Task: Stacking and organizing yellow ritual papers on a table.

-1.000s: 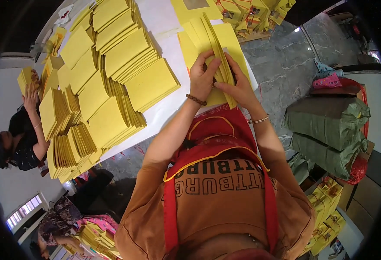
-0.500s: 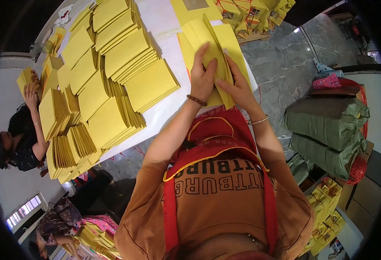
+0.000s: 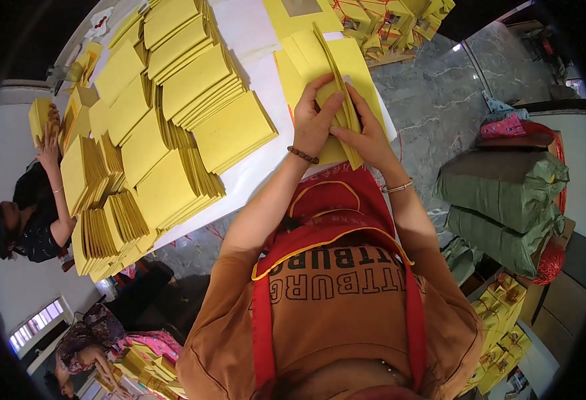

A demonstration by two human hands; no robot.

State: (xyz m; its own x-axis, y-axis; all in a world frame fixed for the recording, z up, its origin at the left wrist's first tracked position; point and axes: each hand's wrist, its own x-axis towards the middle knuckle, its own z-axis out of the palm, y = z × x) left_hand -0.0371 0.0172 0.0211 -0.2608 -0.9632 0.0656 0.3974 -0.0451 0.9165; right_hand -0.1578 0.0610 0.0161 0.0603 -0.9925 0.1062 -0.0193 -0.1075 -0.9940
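Observation:
Between my hands a folded yellow card sheet (image 3: 308, 57) stands partly on edge, its two sides pressed toward each other. My left hand (image 3: 314, 125), with a beaded bracelet at the wrist, grips its left side with fingers curled over and thumb on top. On the other side my right hand (image 3: 373, 137) is closed round the card, its thumb close to the left one. Beneath lie flat yellow sheets (image 3: 366, 70) at the table's right edge. Left of my hands, several overlapping stacks of folded yellow card (image 3: 233, 132) cover much of the white tabletop (image 3: 245, 175).
At the far left a co-worker's hand (image 3: 48, 150) holds a yellow card piece (image 3: 38, 119). Bundles tied with red string (image 3: 386, 27) sit beyond the table. Green wrapped packages (image 3: 500, 187) stand on the right. Another person (image 3: 83, 347) is at lower left.
My left fingers have curled further in, and the card's sides have come closer together. At the far left, the co-worker's card piece has turned and looks narrower.

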